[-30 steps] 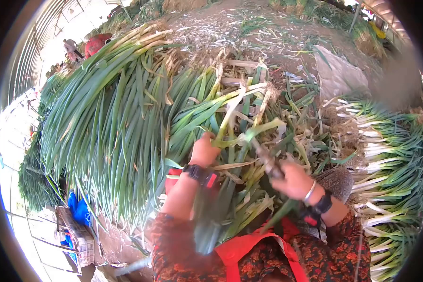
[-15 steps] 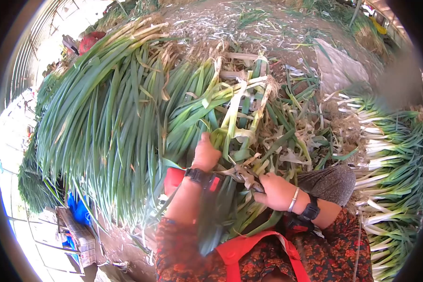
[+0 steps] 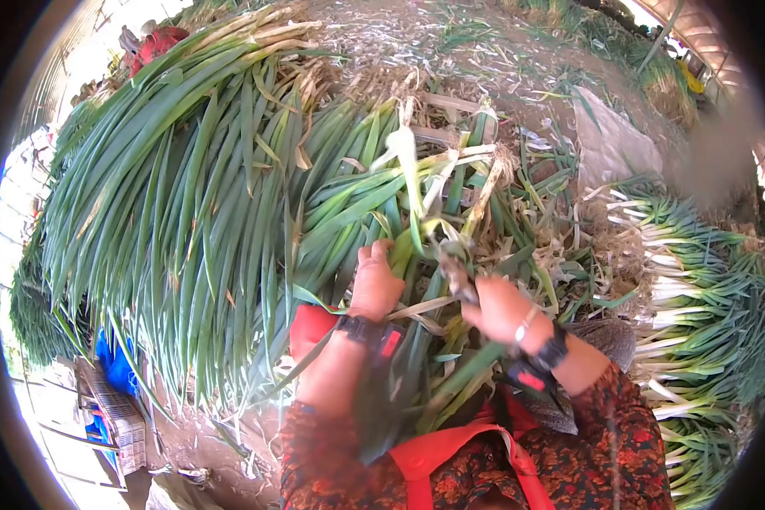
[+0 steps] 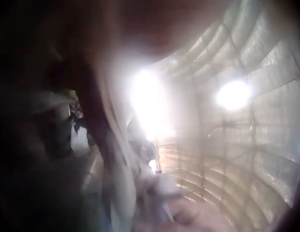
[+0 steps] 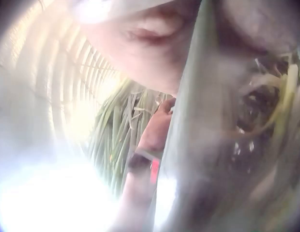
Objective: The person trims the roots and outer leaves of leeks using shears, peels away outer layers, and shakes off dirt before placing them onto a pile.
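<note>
- One long, white-and-green leek [image 3: 410,174] lies amid the heap [image 3: 340,212], head view; left hand [image 3: 376,282] curls fingers round its green end, right hand [image 3: 501,313] grips a blurred, brownish tool [image 3: 457,279].
- Left wrist: fingers unclear.
- Right wrist: grip unclear; leek's probably light, slick; I'd hold its firm middle.

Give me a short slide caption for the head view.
Left hand by leafy green stalks, right hand holding a blurred tool, white-stemmed stalks lined up at right.

Green onions [image 3: 174,200] lie heaped on the littered dirt floor [image 3: 382,53] of a farm shed under a ribbed roof [image 4: 227,166].
</note>
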Tool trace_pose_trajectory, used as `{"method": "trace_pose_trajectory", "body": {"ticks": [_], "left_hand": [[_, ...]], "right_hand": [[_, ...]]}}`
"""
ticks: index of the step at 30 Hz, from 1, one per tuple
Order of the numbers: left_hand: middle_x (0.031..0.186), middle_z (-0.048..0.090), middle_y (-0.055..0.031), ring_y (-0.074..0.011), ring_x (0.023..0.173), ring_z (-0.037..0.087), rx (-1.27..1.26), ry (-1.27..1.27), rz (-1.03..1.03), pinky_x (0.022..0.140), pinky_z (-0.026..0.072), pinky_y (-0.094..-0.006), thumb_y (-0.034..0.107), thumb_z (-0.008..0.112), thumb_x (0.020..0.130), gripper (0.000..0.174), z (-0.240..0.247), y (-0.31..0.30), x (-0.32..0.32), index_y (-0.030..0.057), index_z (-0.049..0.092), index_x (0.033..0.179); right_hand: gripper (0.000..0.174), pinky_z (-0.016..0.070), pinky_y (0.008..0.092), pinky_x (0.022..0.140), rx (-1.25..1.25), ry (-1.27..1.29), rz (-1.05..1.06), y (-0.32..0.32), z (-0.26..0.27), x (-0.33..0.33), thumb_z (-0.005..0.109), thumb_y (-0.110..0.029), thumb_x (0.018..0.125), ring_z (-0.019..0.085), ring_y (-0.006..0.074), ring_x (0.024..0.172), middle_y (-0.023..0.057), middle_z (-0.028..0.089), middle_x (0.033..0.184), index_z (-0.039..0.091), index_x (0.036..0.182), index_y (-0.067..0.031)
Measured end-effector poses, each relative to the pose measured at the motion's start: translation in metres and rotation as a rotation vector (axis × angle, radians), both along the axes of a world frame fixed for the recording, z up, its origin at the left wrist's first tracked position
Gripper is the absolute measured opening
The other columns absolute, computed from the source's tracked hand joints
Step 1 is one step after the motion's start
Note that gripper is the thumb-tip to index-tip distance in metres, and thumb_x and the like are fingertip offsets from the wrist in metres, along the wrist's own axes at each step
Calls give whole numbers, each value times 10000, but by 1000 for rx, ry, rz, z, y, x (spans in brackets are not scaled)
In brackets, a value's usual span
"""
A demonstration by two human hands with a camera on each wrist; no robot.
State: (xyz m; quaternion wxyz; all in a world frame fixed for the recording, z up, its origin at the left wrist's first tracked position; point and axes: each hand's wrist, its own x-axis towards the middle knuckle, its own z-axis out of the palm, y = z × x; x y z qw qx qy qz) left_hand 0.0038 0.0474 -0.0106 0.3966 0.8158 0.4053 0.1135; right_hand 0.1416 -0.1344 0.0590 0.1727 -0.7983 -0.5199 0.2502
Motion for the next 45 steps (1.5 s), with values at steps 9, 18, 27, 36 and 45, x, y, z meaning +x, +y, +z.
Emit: {"method": "trace_pose_trajectory", "body": {"ticks": [9,18,27,36,45], "left_hand": [[1262,426,-222,-436,1168,489,87,-27,-9,982,454,-435,-46,671,630,678,-12,2,-4,76,476,1268],[1203,474,-227,-442,1135,494,137,153,-57,945,463,-473,-32,654,678,582,1,6,-4,68,512,1233],[973,670,-241,-382,952,636,203,66,-271,866,494,-414,367,782,688,510,-4,-38,68,-14,663,1004],[967,689,-209,-291,895,663,-321,-18,-209,835,498,-364,307,785,704,525,-14,-25,42,-59,653,1056],[962,690,-171,-229,875,654,-272,3,-187,834,498,-335,304,788,714,526,-16,-38,40,-49,637,1074]], "right_hand": [[307,520,462,794,-60,-117,-70,29,-12,29,658,-246,796,641,421,827,279,647,857,656,850,56],[342,518,467,812,31,-281,-136,47,-46,78,687,-261,784,631,429,880,286,648,892,666,904,58],[402,507,470,765,93,-13,-270,-33,-13,65,678,-321,759,624,437,816,284,639,840,640,853,67],[349,481,473,743,94,44,-111,-125,-13,-18,660,-253,792,578,450,803,267,577,875,543,938,42],[332,501,480,755,20,-117,-181,-58,-9,37,641,-252,822,609,445,799,274,614,836,593,856,74]]}}
